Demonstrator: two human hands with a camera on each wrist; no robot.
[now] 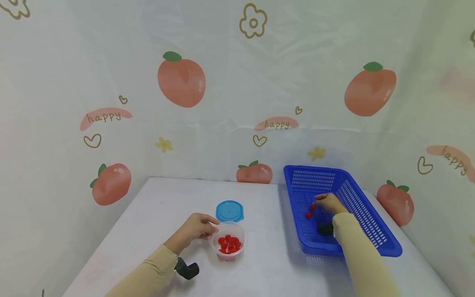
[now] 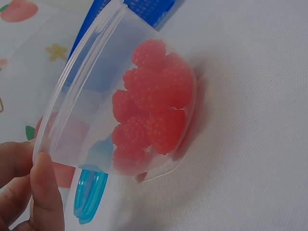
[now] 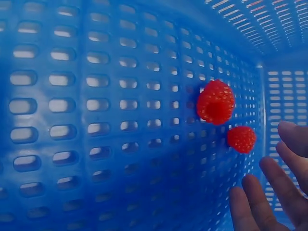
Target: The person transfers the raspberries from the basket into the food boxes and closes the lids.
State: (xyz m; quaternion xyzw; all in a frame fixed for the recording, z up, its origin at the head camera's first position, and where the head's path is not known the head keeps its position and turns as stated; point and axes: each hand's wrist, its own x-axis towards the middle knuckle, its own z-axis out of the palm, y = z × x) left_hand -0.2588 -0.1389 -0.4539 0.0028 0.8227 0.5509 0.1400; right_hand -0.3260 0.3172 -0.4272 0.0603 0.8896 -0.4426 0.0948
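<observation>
My left hand [image 1: 199, 227] pinches the rim of a clear plastic tub [image 2: 91, 96] between thumb and fingers. Inside the tub lie several raspberries [image 2: 154, 91], heaped on its bottom. My right hand [image 1: 329, 203] is down in the blue basket [image 1: 389, 246], its fingers [image 3: 279, 185] spread and apart, with nothing between them. Two raspberries rest on the basket's slotted floor just beside those fingertips; the right wrist view shows one raspberry [image 3: 215, 102] larger and the other raspberry [image 3: 242, 139] nearer the hand.
A blue lid [image 1: 229, 211] lies on the white table [image 1: 178, 198] behind the tub. Black wrist cameras sit at both sleeves. The basket's raised walls surround the right hand, and a printed cloth [image 1: 222, 144] hangs at the back.
</observation>
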